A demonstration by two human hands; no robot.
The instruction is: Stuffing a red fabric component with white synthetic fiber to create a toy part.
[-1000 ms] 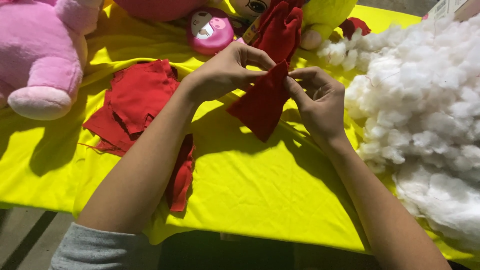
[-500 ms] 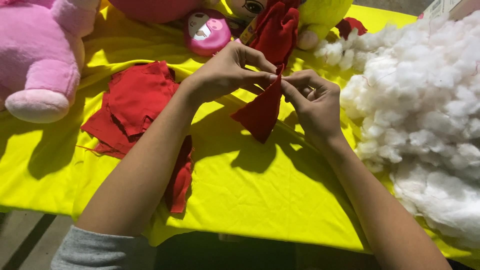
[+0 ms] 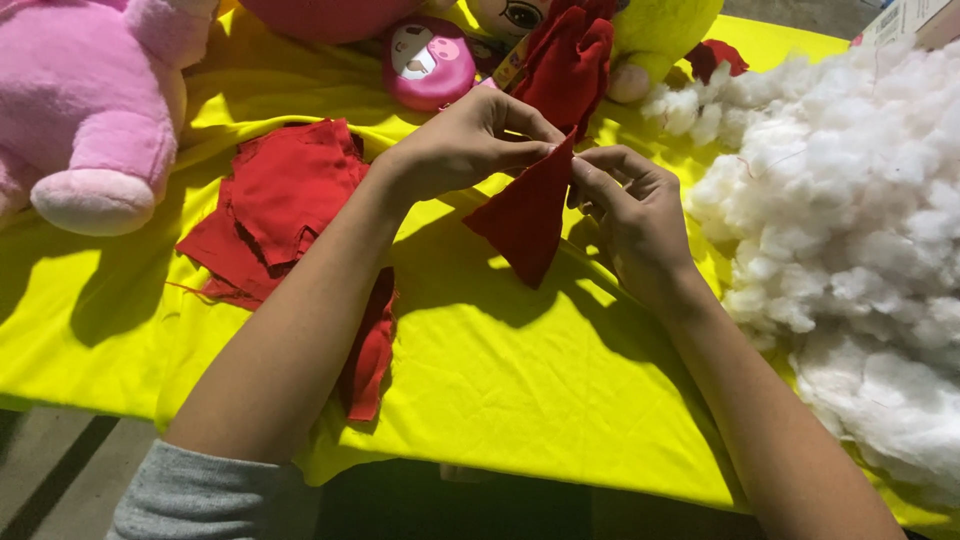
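Head view: a red cloth piece [image 3: 527,215] is held above the yellow cloth [image 3: 520,390], pinched at its upper edge by the left hand [image 3: 465,145] and the right hand [image 3: 635,215], fingers closed. Red fabric scraps [image 3: 280,200] lie left; white stuffing [image 3: 850,200] is heaped right.

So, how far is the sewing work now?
Done: red pieces lie cut on the yellow cloth. In hand: the left hand and right hand pinch one red fabric piece at its top edge. Left: the white stuffing lies unused beside them.
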